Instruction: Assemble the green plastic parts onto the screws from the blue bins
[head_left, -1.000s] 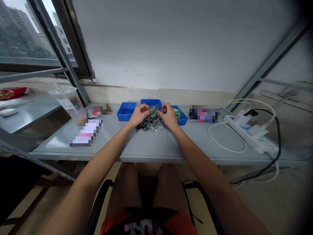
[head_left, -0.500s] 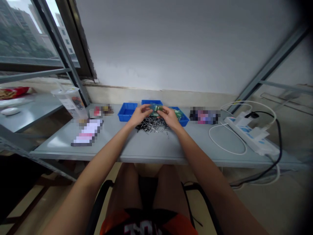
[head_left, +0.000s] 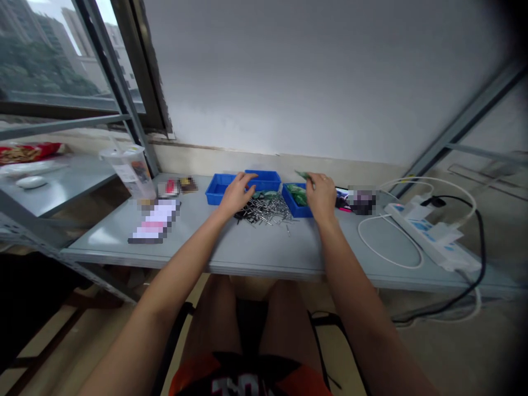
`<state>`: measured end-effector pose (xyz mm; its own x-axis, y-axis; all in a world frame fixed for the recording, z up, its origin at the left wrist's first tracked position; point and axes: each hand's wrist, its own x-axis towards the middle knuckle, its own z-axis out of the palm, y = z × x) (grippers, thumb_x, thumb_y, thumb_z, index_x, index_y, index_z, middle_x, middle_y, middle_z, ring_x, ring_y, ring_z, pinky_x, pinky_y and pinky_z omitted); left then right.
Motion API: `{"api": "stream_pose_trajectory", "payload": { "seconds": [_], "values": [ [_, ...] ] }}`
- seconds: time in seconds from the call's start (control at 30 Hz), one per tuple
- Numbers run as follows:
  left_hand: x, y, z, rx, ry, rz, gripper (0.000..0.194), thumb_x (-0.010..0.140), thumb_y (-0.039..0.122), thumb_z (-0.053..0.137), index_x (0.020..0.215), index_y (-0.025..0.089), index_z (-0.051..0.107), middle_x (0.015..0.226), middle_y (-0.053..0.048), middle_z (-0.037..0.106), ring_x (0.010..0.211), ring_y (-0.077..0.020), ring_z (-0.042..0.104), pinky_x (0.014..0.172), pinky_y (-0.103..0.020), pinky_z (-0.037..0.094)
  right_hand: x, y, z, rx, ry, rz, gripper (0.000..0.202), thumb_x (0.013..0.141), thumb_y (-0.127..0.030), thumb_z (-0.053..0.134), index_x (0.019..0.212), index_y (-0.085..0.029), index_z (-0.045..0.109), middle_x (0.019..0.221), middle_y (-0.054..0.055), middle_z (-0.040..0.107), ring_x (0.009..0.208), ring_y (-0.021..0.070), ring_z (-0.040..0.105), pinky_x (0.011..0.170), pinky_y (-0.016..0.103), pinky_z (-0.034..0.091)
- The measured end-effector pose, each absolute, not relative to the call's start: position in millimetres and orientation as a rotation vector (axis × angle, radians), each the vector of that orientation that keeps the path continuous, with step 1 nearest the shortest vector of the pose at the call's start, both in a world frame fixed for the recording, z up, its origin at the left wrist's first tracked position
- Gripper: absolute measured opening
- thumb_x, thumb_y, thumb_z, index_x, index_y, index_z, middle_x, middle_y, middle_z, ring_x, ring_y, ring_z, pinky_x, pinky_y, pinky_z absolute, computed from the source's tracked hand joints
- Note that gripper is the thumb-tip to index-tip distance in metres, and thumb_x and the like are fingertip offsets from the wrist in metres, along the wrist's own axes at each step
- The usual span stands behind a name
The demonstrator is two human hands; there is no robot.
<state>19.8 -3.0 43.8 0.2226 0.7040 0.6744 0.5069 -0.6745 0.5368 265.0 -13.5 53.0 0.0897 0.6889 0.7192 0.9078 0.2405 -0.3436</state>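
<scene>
Your right hand (head_left: 323, 193) pinches a green piece (head_left: 302, 174) by the blue tray (head_left: 301, 212), 2 o'clock from the metal pile (head_left: 266, 212). Your left hand (head_left: 238, 195): fingers spread, pile's 10 o'clock.

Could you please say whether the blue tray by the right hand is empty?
Not empty: green pieces show inside the blue tray; how full, cannot tell.

Single head-worn view, forward and down over the grey desk (head_left: 259, 250).
</scene>
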Motion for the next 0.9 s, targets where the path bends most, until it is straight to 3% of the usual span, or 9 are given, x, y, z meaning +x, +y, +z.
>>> {"api": "stream_pose_trajectory", "payload": {
  "seconds": [0.13,0.23,0.33,0.47,0.67,0.9],
  "values": [
    [11,-2,45,2.364,1.237,1.482,0.028,0.083,0.02,0.05,0.11,0.022,0.058,0.107,-0.008,0.052,0.085,-0.017,0.055,0.081,-0.034,0.045,278,-8,44,-1.839,-1.849,-0.243,0.038,0.089,-0.038,0.039,0.095,-0.014,0.069,0.089,0.016,0.067,0.087,0.0291,0.059,0.076,0.041,0.042],
    [8,0,43,2.372,1.282,1.492,0.025,0.084,0.02,0.049,0.106,0.02,0.059,0.104,-0.008,0.052,0.09,-0.0192,0.054,0.084,-0.035,0.044,264,-11,46,-1.825,-1.762,-0.372,0.046,0.09,-0.042,0.035,0.094,-0.011,0.068,0.091,0.019,0.065,0.087,0.0298,0.058,0.077,0.043,0.041],
    [7,3,40,2.371,1.322,1.484,0.024,0.083,0.019,0.049,0.104,0.019,0.06,0.101,-0.008,0.053,0.093,-0.0209,0.054,0.085,-0.036,0.044,239,-13,56,-1.608,-1.838,-0.543,0.038,0.089,-0.033,0.037,0.103,-0.01,0.064,0.102,0.019,0.062,0.097,0.0307,0.053,0.085,0.044,0.039],
    [5,6,39,2.348,1.341,1.519,0.023,0.083,0.017,0.048,0.103,0.019,0.06,0.101,-0.008,0.054,0.096,-0.022,0.054,0.088,-0.037,0.043,205,1,62,-1.444,-2.238,-0.51,0.031,0.085,-0.024,0.044,0.107,-0.011,0.062,0.102,0.018,0.062,0.099,0.0298,0.053,0.087,0.042,0.04],
    [4,5,42,2.355,1.296,1.491,0.022,0.083,0.016,0.048,0.102,0.018,0.06,0.1,-0.008,0.055,0.091,-0.0197,0.055,0.084,-0.035,0.045,176,35,49,-1.791,-2.552,-0.493,0.024,0.08,-0.019,0.052,0.098,-0.011,0.067,0.096,0.021,0.066,0.089,0.0277,0.063,0.076,0.036,0.047],
    [8,1,44,2.41,1.299,1.449,0.022,0.084,0.016,0.048,0.102,0.018,0.06,0.099,-0.007,0.056,0.092,-0.0183,0.056,0.085,-0.033,0.046,169,41,43,-1.828,-2.633,-0.481,0.026,0.08,-0.011,0.047,0.095,-0.007,0.069,0.097,0.022,0.067,0.094,0.0275,0.064,0.081,0.035,0.047]
  ]
}}
